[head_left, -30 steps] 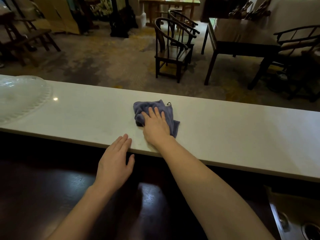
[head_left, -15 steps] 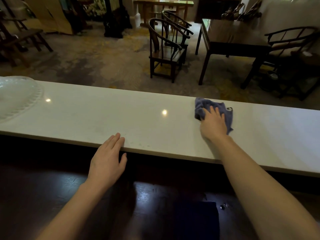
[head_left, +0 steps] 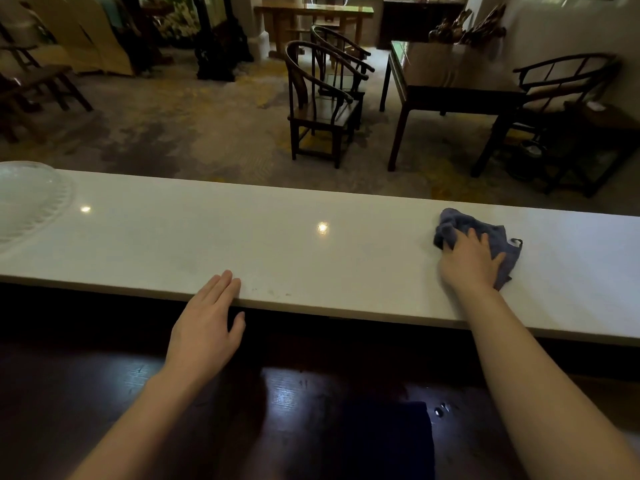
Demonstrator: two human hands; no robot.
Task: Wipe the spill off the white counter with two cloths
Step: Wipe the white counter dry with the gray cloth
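right hand (head_left: 467, 261) presses cloth (head_left: 457, 221) | left hand (head_left: 206, 327) on counter (head_left: 311, 258) | glass dish (head_left: 31, 199) left

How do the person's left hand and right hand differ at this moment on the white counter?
The left hand puts only its straight fingertips on the near edge of the white counter; the right hand lies fully over the counter, farther right. The left hand holds nothing; the right hand presses on a blue cloth. Both are palm down.

dark wooden chairs (head_left: 325, 114) and a table (head_left: 450, 74) stand on patterned carpet (head_left: 173, 133) (dimly lit).
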